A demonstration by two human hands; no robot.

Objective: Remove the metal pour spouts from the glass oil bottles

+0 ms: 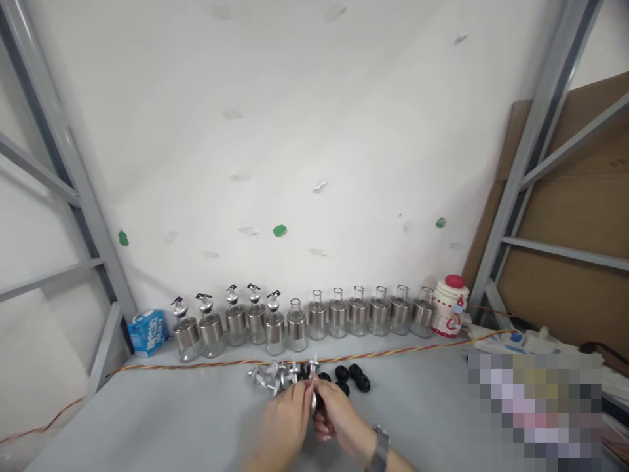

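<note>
A: Head view, fingers?
B: Left hand and right hand closed, pinching a silver piece, lower centre. Metal spouts and black caps near.
A: Step?
B: Probably hand-working small parts; exact fit hidden. Next move calls for steady two-handed pressure.

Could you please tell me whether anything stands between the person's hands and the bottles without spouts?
Yes: beyond the left hand and right hand, loose silver parts and black pieces lie on the table; a twisted cord crosses before the open bottles.
</note>
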